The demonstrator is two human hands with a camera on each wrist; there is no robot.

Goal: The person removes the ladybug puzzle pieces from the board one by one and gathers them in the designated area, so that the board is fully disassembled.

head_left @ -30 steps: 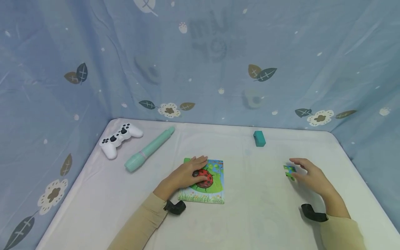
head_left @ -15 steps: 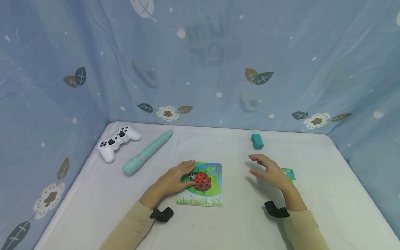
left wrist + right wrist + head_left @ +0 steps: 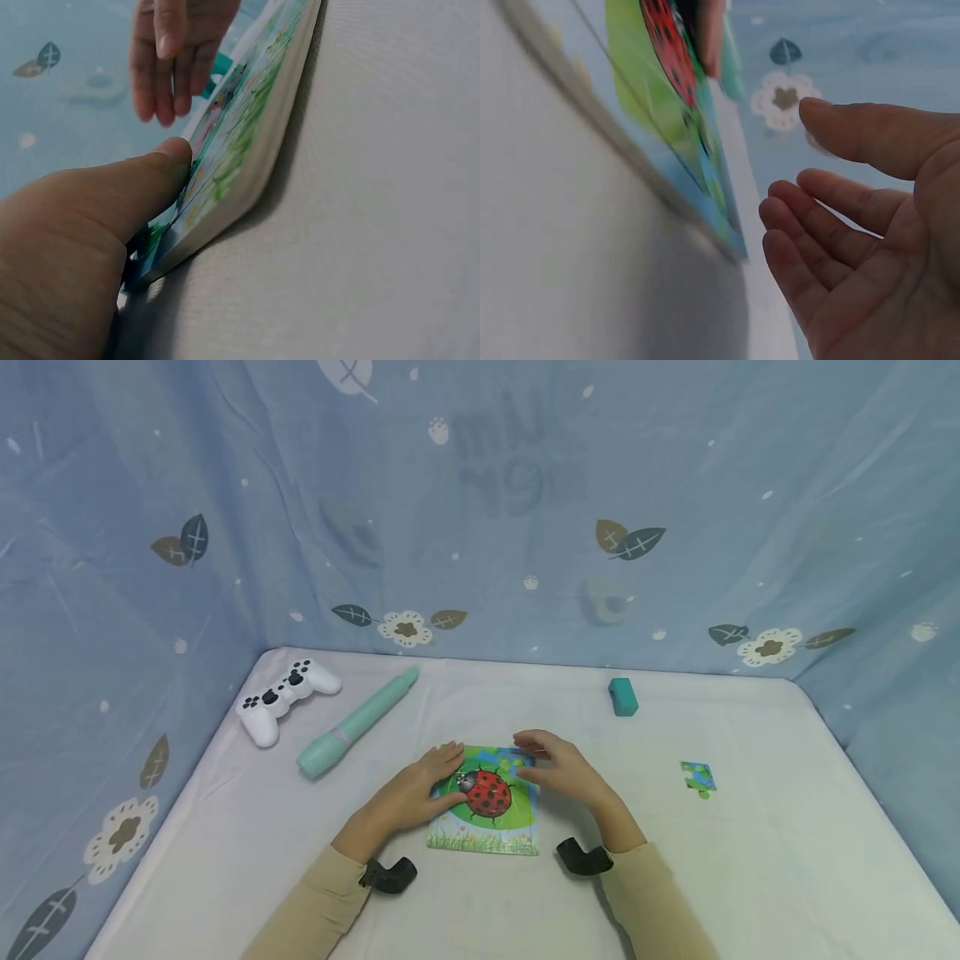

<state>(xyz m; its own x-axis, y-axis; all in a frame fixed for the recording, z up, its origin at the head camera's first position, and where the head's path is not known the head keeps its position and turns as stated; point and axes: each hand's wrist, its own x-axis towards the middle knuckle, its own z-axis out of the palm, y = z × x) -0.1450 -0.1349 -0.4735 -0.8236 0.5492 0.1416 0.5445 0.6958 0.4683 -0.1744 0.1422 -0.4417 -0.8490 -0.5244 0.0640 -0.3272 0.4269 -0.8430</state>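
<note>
Presently, puzzle (image 3: pixel 489 800): lower middle of the frame, seems mostly assembled.
Left hand (image 3: pixel 411 793): rests on its left side, thumb and fingers apart.
Right hand (image 3: pixel 573 775): hovers by its upper-right corner, holding nothing.
Loose piece (image 3: pixel 701 777): right of frame, apparently left to place.

From the head, faces forward and down over the surface (image 3: pixel 750 877). From each wrist, peers low and close past left hand (image 3: pixel 82 217) or right hand (image 3: pixel 892 255) toward the curtain (image 3: pixel 450 485). Shares the ladybug board (image 3: pixel 489 800) across all three views.
</note>
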